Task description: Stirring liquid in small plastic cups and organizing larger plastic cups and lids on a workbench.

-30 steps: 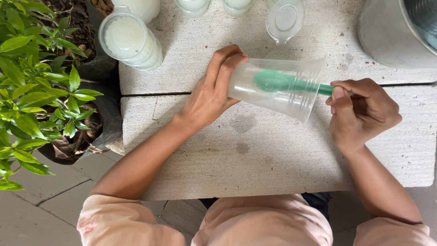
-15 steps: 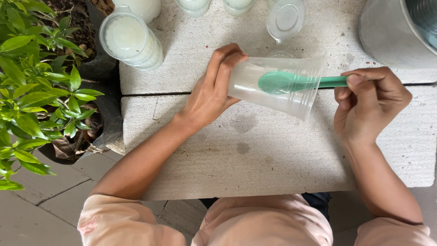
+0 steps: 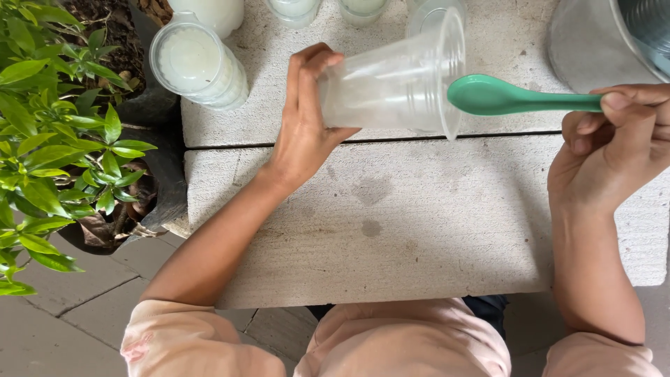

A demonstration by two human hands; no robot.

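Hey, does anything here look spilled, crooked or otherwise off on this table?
Little stands out. Two faint darker blotches mark the concrete table below the clear cup, perhaps damp spots or stains; I cannot tell which. The cup lies sideways only because the left hand holds it so. The right hand holds a green spoon just outside its mouth.

A lidded clear plastic cup of white liquid [image 3: 199,64] stands far left on the grey stone bench [image 3: 419,230], beside a leafy green potted plant [image 3: 56,139]; a metal bucket [image 3: 642,31] sits far right.
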